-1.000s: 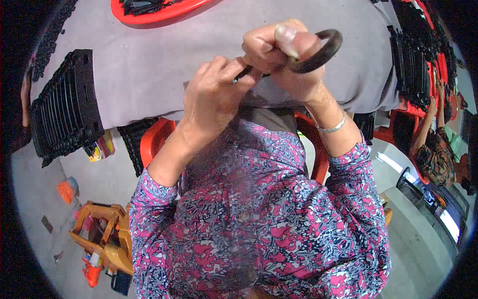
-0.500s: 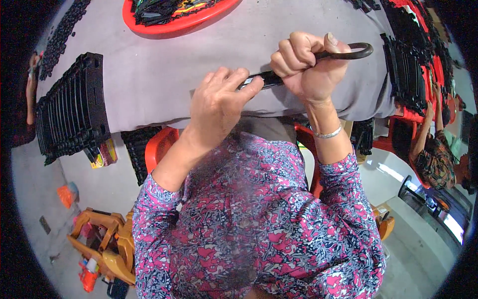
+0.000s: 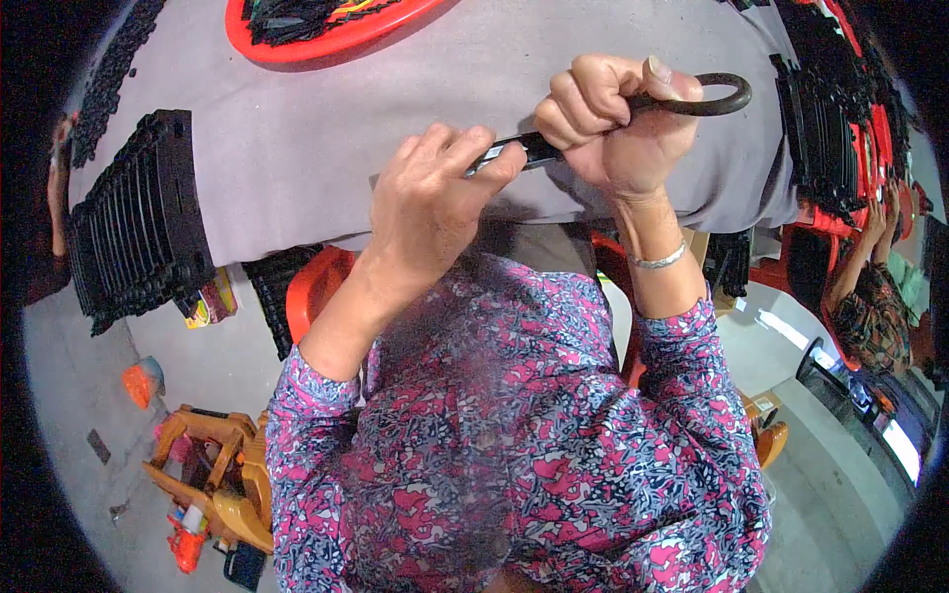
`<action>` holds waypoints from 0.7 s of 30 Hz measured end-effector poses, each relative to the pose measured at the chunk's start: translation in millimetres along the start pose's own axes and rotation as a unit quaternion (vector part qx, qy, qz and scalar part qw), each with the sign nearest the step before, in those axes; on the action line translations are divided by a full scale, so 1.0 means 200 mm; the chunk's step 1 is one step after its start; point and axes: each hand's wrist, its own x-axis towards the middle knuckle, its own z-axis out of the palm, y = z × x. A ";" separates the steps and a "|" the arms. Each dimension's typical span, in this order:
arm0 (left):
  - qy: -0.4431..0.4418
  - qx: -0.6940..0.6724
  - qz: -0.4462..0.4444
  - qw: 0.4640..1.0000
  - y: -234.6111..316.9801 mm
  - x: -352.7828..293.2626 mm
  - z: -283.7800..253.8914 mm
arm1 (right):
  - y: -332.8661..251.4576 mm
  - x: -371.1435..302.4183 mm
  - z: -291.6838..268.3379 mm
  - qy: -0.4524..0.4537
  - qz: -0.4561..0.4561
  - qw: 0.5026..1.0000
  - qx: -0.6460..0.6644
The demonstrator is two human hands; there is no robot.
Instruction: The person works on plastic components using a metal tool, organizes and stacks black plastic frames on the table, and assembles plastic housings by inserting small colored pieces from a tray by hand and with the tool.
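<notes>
The right hand (image 3: 618, 124) and the dark, loop-ended rod (image 3: 719, 107) have swung outward from the left hand (image 3: 435, 188) since a second ago, baring more of the glossy black strip (image 3: 539, 149) between them.
The left grip pinches the strip between thumb and fingers, the right is clenched round the rod; both things are held above the near edge of the grey cloth-covered bench (image 3: 297, 148), and whether they join inside the right fist cannot be told. The work on this strip looks to be midway; black slatted parts (image 3: 133, 212) stand in a row at the left and a red round tray (image 3: 331, 52) holds more dark pieces, though which are finished is unclear. A small pale patch (image 3: 491, 154) on the strip may be a label; no writing can be read.
</notes>
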 end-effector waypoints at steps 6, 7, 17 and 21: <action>-0.041 0.020 -0.011 0.999 0.01 0.00 -0.02 | -0.03 0.00 -0.03 -0.034 -0.002 0.994 0.101; -0.030 0.017 -0.012 0.999 0.01 0.00 -0.02 | -0.04 0.00 -0.03 -0.043 -0.006 0.992 0.115; -0.022 0.010 -0.011 1.000 0.00 -0.01 0.00 | -0.03 0.00 -0.04 -0.058 -0.002 0.995 0.077; -0.030 0.016 -0.009 0.999 0.01 0.00 -0.02 | -0.03 0.01 -0.03 -0.054 -0.007 0.993 0.108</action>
